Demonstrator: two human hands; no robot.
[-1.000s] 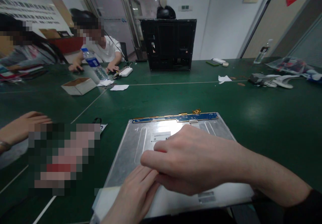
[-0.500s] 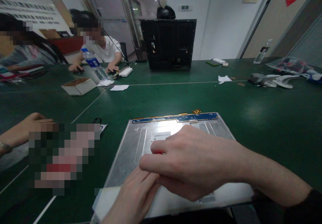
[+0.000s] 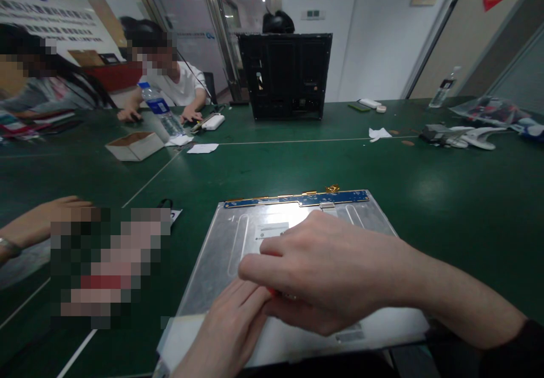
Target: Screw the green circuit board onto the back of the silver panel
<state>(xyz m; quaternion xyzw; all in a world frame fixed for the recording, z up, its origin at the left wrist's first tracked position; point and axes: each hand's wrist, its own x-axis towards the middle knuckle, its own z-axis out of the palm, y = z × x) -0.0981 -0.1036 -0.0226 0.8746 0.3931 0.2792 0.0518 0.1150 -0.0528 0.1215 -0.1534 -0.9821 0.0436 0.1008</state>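
Note:
A flat metal-backed display panel (image 3: pixel 208 253) lies in front of me, with a narrow blue circuit board (image 3: pixel 293 199) along its far edge. My right hand (image 3: pixel 323 276) is over the middle of the panel, fingers curled closed. Only a bit of red shows between its fingers, so what it holds is hidden. Beneath and beside it is my left hand (image 3: pixel 233 321), low over the panel; its fingertips are covered by the right hand. A white label (image 3: pixel 272 229) shows just beyond my hands. Whitish film or sheet (image 3: pixel 182 332) covers the panel's near edge.
A co-worker's hand (image 3: pixel 63 219) rests at the left, near a blurred-out patch. Across the green table (image 3: pixel 446 208) stand a black monitor (image 3: pixel 287 77), an open carton (image 3: pixel 136 146) and a tilted water bottle (image 3: pixel 159 109). Two people sit at the far left.
My right hand has shifted and turned slightly; red now shows lower between its fingers. The left hand stays nearly in place, as does the panel.

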